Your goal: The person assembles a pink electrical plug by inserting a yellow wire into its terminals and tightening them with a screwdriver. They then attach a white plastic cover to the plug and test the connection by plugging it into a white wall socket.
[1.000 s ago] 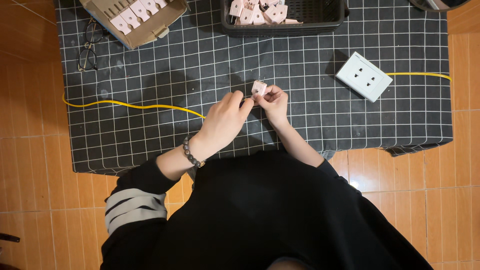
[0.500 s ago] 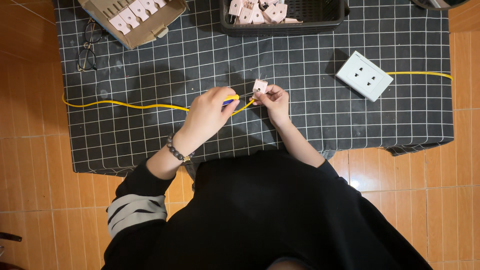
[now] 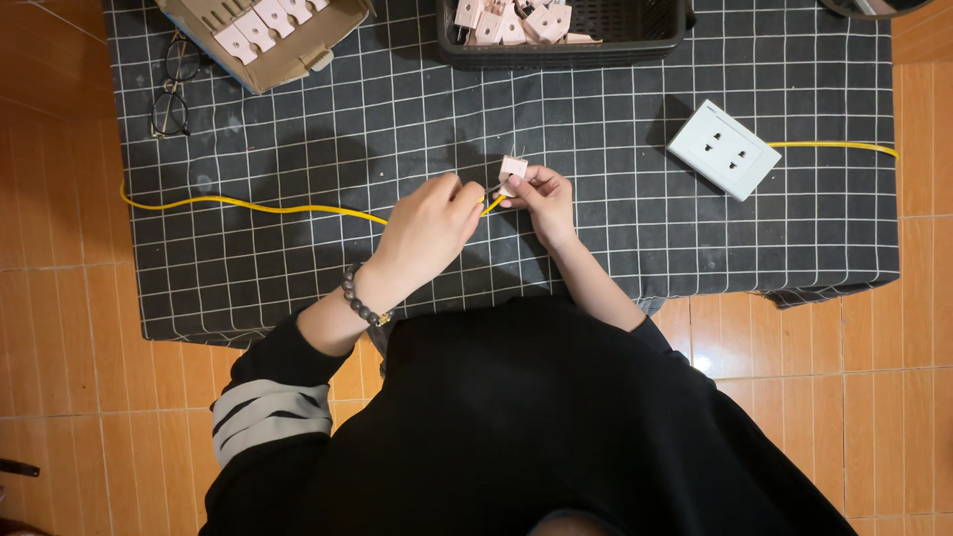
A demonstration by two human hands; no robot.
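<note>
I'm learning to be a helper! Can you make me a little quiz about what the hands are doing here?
1. True or false: the left hand pinches the yellow wire.
2. What does the right hand hold? A) eyeglasses B) small pink plug C) white socket plate
3. Fill in: more pink plugs lie in the black ____ at the top.

Key: 1 true; 2 B; 3 basket.
</note>
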